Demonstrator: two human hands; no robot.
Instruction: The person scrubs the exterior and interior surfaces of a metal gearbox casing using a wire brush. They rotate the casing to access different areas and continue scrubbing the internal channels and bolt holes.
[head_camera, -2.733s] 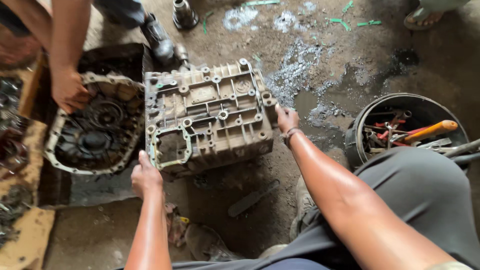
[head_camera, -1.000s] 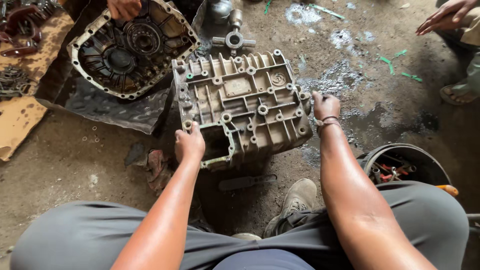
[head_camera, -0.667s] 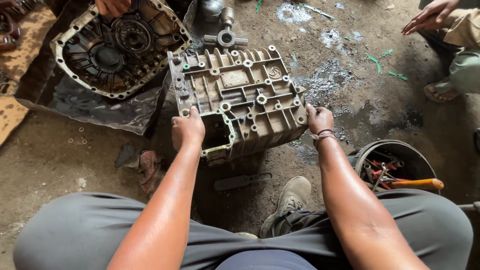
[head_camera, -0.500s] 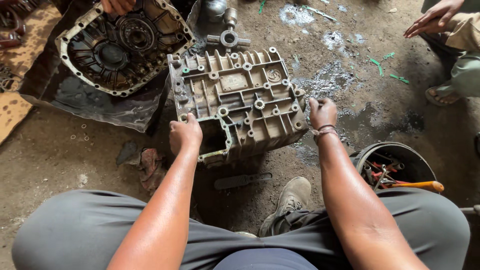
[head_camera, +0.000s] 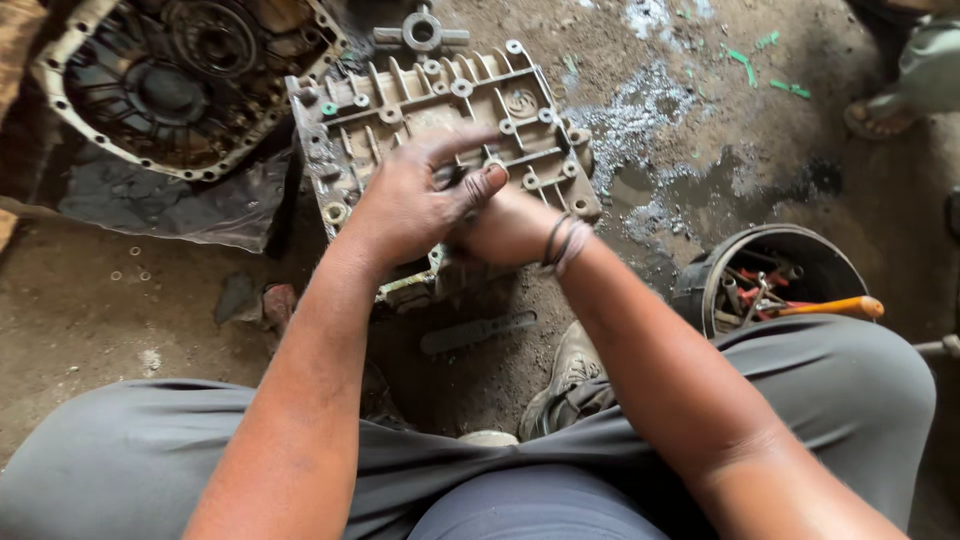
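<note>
Our left hand (head_camera: 415, 200) and right hand (head_camera: 505, 225) meet mid-frame over the gearbox casing (head_camera: 440, 130) lying upper centre on the dirt floor (head_camera: 100, 330). Left fingers spread, overlapping the right; right fingers hidden, can't tell. Tool bucket (head_camera: 770, 285) sits right.

Soft daylight, even exposure, faint shadows, slight motion blur, wide-angle distortion.

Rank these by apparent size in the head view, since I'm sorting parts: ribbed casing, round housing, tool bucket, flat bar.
1. round housing, cut by frame, and ribbed casing, partly hand-covered: too alike to rank
2. tool bucket
3. flat bar
</note>
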